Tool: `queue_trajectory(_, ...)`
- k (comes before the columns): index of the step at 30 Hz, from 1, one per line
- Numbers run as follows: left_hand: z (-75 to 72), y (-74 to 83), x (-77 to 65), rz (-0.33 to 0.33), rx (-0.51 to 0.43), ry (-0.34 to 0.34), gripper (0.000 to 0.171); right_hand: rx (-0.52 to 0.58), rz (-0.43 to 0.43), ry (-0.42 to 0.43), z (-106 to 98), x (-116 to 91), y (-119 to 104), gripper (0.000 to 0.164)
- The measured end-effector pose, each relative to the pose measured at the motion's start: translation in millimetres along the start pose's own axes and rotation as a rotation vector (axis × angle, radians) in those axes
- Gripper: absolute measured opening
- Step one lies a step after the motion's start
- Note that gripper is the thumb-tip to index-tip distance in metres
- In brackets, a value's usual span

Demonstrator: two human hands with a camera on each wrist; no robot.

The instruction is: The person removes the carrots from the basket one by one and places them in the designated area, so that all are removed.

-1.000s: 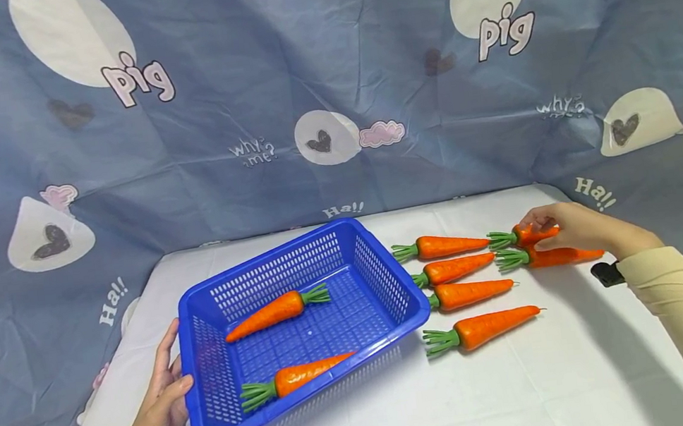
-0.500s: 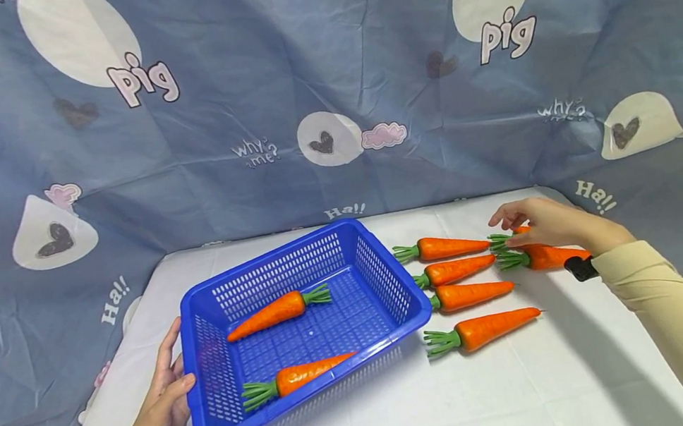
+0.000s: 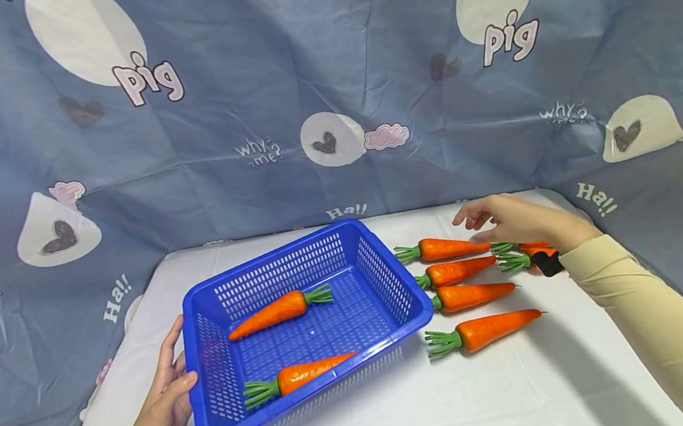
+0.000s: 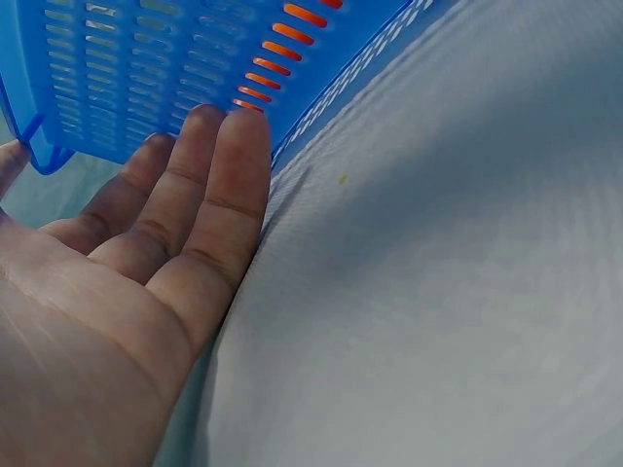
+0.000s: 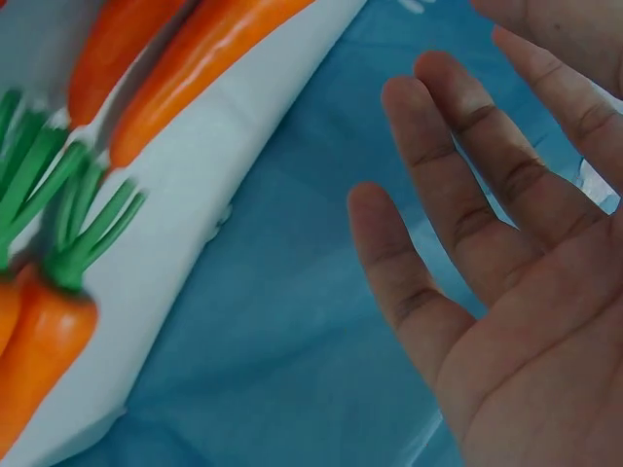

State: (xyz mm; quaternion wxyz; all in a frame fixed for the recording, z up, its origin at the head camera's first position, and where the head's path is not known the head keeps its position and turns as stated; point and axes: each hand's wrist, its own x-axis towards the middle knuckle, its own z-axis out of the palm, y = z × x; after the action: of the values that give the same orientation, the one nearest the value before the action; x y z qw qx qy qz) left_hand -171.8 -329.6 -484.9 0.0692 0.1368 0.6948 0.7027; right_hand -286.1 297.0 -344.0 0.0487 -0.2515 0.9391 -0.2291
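Observation:
My left hand (image 3: 157,406) is at the left end of a blue plastic basket (image 3: 417,310), its straight fingers against the perforated outer wall and the thumb at the rim. Inside lie two carrots with green tops: one carrot (image 3: 271,314) toward the back and another carrot (image 3: 304,375) partly hidden by the front rim. Over the table to the right, my right hand (image 3: 509,221) hovers with loosely spread fingers and holds nothing. Below its fingertips is the back carrot (image 3: 448,247) of a column. Two side-by-side carrots (image 5: 49,331) lie partly covered by the right hand and wrist in the head view.
In the column right of the basket are further carrots, a second (image 3: 460,271), a third (image 3: 476,294) and a nearer one (image 3: 499,330). The basket's right rim overlaps some green tops. A white cloth (image 3: 417,410) covers the table, with a blue printed curtain (image 3: 273,72) behind.
My right hand has let go of the carrots at the far right, lifted and moved left, its fingers loosening. My left hand and the basket stay in place.

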Motion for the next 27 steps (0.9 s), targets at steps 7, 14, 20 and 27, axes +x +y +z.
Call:
queue_trajectory(7, 0.3, -0.2, 0.0, -0.005, -0.006, 0.002, 0.081, 0.017, -0.037, -0.035, 5, 15, -26, 0.031)
queue_trajectory(14, 0.0, 0.3, 0.0, -0.009, 0.001, 0.009, 0.081, 0.019, -0.080, -0.079, 13, 34, -49, 0.031)
queue_trajectory(20, 0.0, 2.4, 0.1, -0.043, 0.022, 0.023, 0.082, 0.036, -0.073, -0.119, 22, 45, -69, 0.031)
queue_trajectory(27, 2.2, 5.1, 0.2, -0.056, 0.034, 0.022, 0.082, 0.064, -0.117, -0.172, 33, 57, -95, 0.033)
